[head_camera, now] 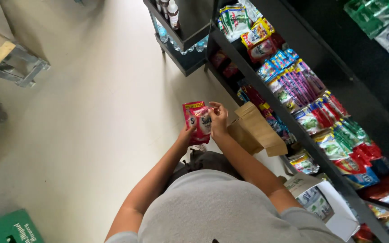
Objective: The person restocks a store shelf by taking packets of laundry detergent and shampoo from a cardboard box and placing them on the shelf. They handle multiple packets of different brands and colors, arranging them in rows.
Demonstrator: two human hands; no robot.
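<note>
Head view, looking straight down. Pink sachet strip [197,121] held above pale floor [95,117], just left of shelf [293,123]. Left hand [188,134] closed on strip's lower left edge, fingers behind the packet. Right hand [217,119] pinching strip's upper right edge, fingertips together. Both forearms reaching forward from grey shirt [221,211]. Brown cardboard box [255,129] open on floor just right of right hand, against shelf foot. Shelf black, running diagonally from top centre to lower right, stocked with rows of sachets [311,103] in red, blue, purple and green. Second black rack [183,33] at top centre, with bottles [173,13] on top tier and clear water bottles below. White carton [320,202] with printed packs at lower right, beside right elbow. Green crate [10,229] at lower left corner. Metal-framed wooden stand [5,58] at upper left. Dark items at far left edge, too blurred to identify.
</note>
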